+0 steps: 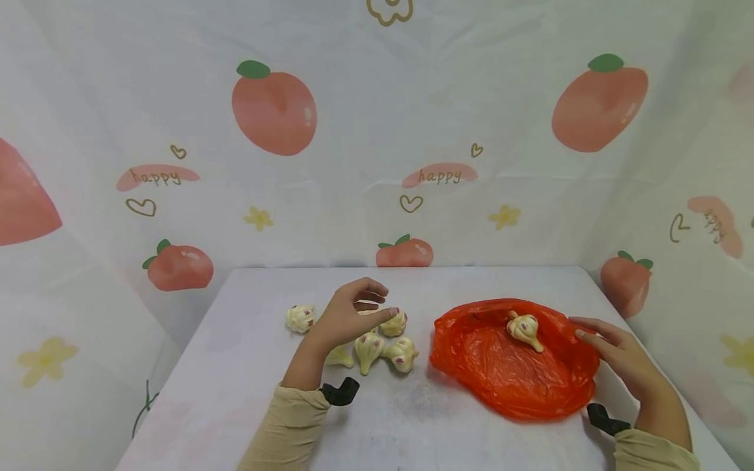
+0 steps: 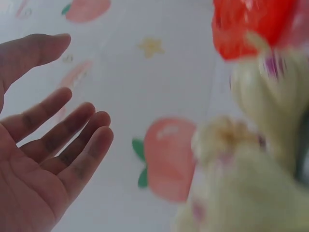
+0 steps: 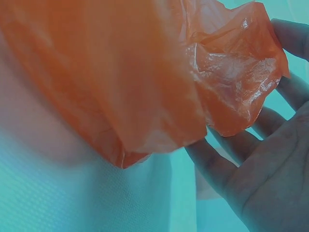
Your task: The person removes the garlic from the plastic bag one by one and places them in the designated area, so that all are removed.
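Note:
My left hand [image 1: 347, 320] hovers over the left-middle of the table with its fingers loosely bent and nothing in them. Several garlic bulbs lie under and beside it, among them an upright-looking bulb [image 1: 368, 350] and one on its side [image 1: 402, 354]. In the left wrist view the palm and fingers [image 2: 82, 145] are spread, with blurred garlic bulbs [image 2: 246, 188] close by. A red plastic bag [image 1: 512, 392] lies opened out on the right, one garlic bulb [image 1: 524, 329] inside it. My right hand [image 1: 627, 360] holds the bag's right rim between thumb and fingers.
Another garlic bulb [image 1: 300, 318] sits apart at the left. The white table [image 1: 412, 425] meets a printed cloth backdrop [image 1: 353, 216] at its back edge, and cloth also hangs along both sides. A black wrist mount [image 1: 340, 392] sticks out from the left wrist, another [image 1: 607, 420] from the right.

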### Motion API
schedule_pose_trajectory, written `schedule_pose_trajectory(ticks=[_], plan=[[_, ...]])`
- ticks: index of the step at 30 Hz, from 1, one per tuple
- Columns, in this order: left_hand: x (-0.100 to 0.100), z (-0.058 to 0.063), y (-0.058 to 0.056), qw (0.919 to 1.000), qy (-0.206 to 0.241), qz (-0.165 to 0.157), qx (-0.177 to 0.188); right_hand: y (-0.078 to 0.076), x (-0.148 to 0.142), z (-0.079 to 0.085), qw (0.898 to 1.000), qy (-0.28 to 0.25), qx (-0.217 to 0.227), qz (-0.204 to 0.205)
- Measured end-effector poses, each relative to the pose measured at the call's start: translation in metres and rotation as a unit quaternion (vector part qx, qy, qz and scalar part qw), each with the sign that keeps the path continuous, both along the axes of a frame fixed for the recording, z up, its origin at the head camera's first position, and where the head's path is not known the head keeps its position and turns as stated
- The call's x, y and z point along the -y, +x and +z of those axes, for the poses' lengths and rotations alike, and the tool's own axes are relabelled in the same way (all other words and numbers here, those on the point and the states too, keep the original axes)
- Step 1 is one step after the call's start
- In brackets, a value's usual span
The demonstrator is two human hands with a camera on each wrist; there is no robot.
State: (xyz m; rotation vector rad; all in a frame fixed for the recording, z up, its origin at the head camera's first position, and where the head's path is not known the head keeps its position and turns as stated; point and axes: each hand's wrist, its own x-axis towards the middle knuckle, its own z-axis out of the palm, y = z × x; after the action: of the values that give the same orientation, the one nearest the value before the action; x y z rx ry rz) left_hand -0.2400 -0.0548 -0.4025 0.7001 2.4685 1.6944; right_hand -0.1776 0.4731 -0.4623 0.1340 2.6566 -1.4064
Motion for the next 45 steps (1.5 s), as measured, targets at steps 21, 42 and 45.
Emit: schedule_pose_trajectory(ticks=[21, 42, 45], plan=[[-0.106, 0.021, -0.024, 0.9939, 0.047, -0.099, -0.006, -0.002, 0.001, -0.001, 1.0, -0.011, -0.002, 0.003], [-0.183, 0.011, -0.042, 0.9932, 0.047, -0.106, 0.008, -0.003, -0.004, 0.001, 1.0, -0.006, -0.009, 0.008], [-0.194, -0.005, -0.039, 0.9942, 0.048, -0.094, 0.022, -0.003, -0.005, -0.001, 1.0, -0.007, -0.001, 0.004]])
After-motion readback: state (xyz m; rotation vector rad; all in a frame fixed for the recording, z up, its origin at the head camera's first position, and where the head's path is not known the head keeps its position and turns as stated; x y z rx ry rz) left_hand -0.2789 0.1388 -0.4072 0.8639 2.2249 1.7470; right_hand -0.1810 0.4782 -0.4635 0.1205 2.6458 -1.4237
